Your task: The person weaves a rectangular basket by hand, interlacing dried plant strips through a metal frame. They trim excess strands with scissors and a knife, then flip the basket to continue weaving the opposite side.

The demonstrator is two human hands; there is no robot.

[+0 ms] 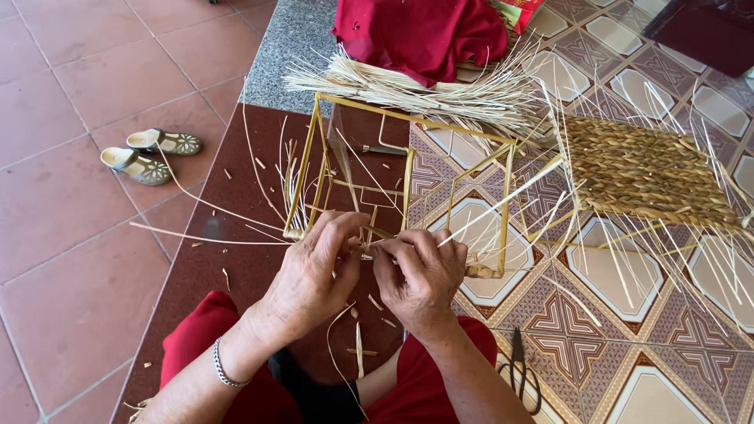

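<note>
A yellow wire box frame (408, 169) lies on the floor in front of me, with pale straw strands wound on its near rail. My left hand (310, 275) pinches a straw strand against that near rail. My right hand (420, 275) grips the same strand and rail just beside it, fingers closed. Thin straw strands (204, 235) trail out to the left from the frame. A half-woven straw basket panel (644, 169) with loose ends sticking out sits to the right of the frame.
A bundle of straw (416, 90) lies behind the frame, under a red cloth (420, 31). Black scissors (522, 373) rest by my right knee. A pair of sandals (153, 153) stands on the lower tiled floor, past the step edge (196, 204).
</note>
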